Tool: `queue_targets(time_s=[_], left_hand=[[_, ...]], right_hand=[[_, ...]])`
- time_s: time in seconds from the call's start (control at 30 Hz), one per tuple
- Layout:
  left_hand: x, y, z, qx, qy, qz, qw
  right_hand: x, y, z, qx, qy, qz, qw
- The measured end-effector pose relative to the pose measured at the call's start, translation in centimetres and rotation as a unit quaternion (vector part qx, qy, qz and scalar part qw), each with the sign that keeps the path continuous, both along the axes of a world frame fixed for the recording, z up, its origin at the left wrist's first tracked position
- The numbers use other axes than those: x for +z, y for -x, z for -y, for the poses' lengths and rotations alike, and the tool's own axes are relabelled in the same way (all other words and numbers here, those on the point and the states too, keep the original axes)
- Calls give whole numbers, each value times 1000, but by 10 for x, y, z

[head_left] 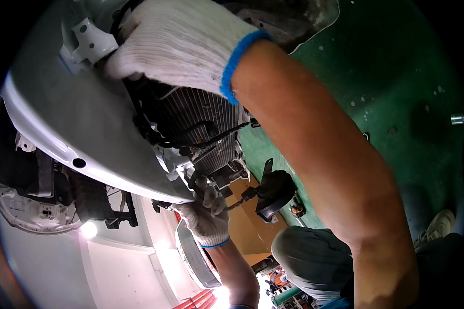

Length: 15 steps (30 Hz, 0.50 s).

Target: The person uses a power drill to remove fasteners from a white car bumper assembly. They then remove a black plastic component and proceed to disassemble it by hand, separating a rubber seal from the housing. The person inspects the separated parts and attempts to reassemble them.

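A curved white car body panel [87, 113] fills the left side, with a white metal bracket [92, 42] at its upper part. Next to that bracket is my right hand [175, 44], in a white knit glove with a blue cuff. Its fingers are curled, and what they grip is hidden. Lower down, my gloved left hand [207, 221] is closed by the panel's lower tip; what lies in its fingers I cannot make out. A black car horn [276, 194] hangs beside it on a wire running toward that hand. Behind the panel stands a radiator [191, 110] with black wiring.
On the green floor [397, 103] at right lies a metal socket [460, 119]. A cardboard box [250, 232] sits below the radiator. My knee [309, 257] is at the lower middle. A bright lamp [88, 229] shines at the lower left, near a white wall [121, 273].
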<state>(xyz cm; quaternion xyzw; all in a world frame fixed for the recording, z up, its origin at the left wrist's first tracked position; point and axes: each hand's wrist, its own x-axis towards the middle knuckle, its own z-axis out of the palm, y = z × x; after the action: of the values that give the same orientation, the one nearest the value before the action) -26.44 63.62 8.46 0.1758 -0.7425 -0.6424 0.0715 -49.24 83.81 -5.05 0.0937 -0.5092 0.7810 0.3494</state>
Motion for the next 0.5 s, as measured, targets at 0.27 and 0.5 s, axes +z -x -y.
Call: queue_targets(time_s=[0.27, 0.5], left_hand=[[-4, 2, 6, -11, -11, -8, 1000], [-4, 1, 6, 4, 6, -10, 1000]], right_hand=[[2, -27, -9, 286, 412, 27, 864], [16, -21, -11, 385, 490, 69, 779]])
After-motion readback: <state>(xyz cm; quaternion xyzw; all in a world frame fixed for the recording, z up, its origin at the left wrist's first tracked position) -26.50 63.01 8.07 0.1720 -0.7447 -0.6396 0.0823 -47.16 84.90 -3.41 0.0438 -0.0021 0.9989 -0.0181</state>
